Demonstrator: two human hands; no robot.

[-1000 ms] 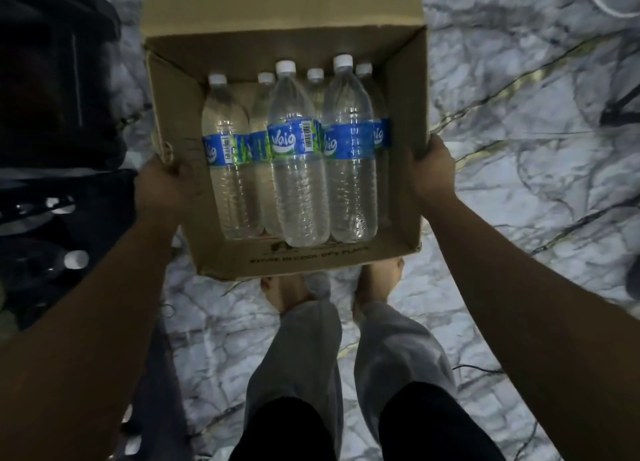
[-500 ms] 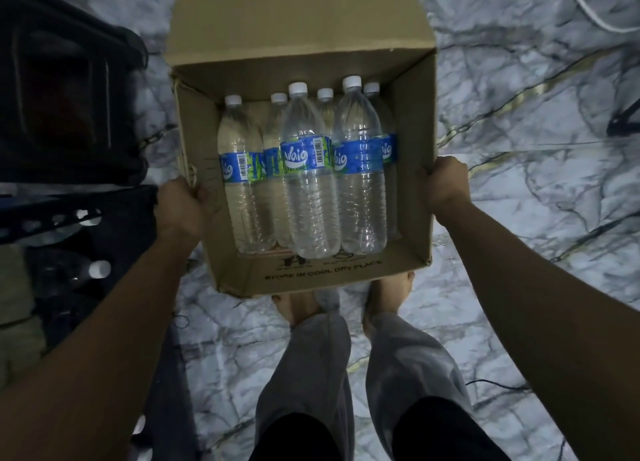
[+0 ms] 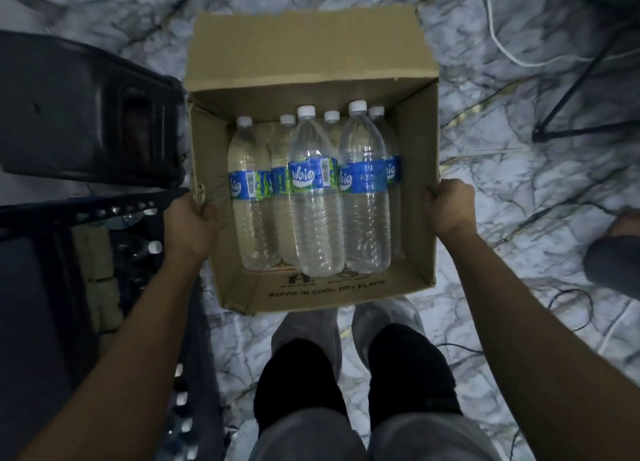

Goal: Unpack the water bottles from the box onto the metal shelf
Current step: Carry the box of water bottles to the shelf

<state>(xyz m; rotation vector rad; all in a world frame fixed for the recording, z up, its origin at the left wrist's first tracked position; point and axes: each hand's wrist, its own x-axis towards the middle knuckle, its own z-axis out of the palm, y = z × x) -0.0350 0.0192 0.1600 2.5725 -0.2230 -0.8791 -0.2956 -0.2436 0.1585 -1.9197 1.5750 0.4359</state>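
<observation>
Box (image 3: 304,55) gripped between left hand (image 3: 188,223) and right hand (image 3: 450,207)

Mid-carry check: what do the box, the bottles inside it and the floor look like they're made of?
Brown open-topped box: matt corrugated cardboard, judging by the ragged flap edge and the ink print on the near wall.
Clear blue-labelled bottles: thin glossy transparent plastic with ribbed lower walls; the white caps look like opaque plastic.
White grey-veined floor: polished marble or marble-pattern tile; I cannot tell which.

Brown cardboard box (image 3: 311,55); clear bottles (image 3: 317,197), white caps, blue-green labels. Floor (image 3: 519,190) white marble, grey veins.
</observation>
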